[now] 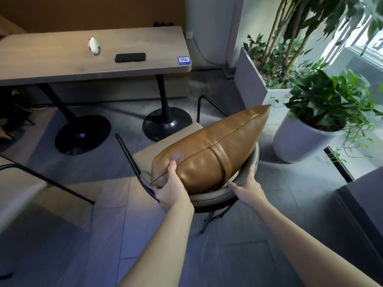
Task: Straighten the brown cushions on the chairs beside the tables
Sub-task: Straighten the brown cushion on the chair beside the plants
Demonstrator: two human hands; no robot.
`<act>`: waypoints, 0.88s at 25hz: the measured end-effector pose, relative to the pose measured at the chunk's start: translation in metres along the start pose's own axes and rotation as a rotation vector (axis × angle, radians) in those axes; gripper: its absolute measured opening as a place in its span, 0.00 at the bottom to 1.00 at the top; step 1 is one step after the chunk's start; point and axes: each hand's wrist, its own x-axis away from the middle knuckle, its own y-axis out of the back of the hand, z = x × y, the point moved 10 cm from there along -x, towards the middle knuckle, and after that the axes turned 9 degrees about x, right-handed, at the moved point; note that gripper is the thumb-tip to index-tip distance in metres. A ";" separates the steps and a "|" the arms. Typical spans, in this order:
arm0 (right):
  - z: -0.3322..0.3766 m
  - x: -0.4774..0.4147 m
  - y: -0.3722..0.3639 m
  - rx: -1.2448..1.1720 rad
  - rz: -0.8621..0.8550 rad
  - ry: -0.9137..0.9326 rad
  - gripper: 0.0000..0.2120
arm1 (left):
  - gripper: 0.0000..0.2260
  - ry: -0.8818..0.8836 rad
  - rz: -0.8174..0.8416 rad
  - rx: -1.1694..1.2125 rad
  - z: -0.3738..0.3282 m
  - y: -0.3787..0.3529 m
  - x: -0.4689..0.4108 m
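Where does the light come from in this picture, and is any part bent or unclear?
Head view: daylight enters from the window at right; soft glare sits on the brown cushion; the table edge curves from wide-angle distortion; the left hand and right hand are sharp, while the lower left corner is dim and blurred.

Single head-worn wide view, looking forward and steeply down from close above a chair point(207, 196), past both forearms, toward a table point(62, 65) and planters point(300, 141) farther off.
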 end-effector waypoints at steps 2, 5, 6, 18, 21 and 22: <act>0.013 -0.002 -0.008 0.022 -0.007 0.030 0.52 | 0.45 0.000 0.017 -0.008 -0.013 -0.005 -0.013; 0.037 -0.005 -0.019 0.044 -0.042 0.076 0.51 | 0.45 0.010 0.047 0.009 -0.035 -0.016 -0.035; 0.045 -0.006 -0.023 0.044 -0.045 0.083 0.51 | 0.46 0.008 0.049 0.005 -0.042 -0.020 -0.041; 0.103 -0.046 -0.046 -0.016 -0.117 0.007 0.48 | 0.42 0.037 0.028 -0.040 -0.096 -0.069 -0.110; 0.100 -0.058 -0.037 -0.024 -0.125 -0.004 0.48 | 0.40 -0.001 0.026 -0.080 -0.090 -0.075 -0.107; 0.099 -0.064 -0.036 -0.031 -0.133 -0.001 0.49 | 0.40 -0.001 0.035 -0.090 -0.089 -0.078 -0.106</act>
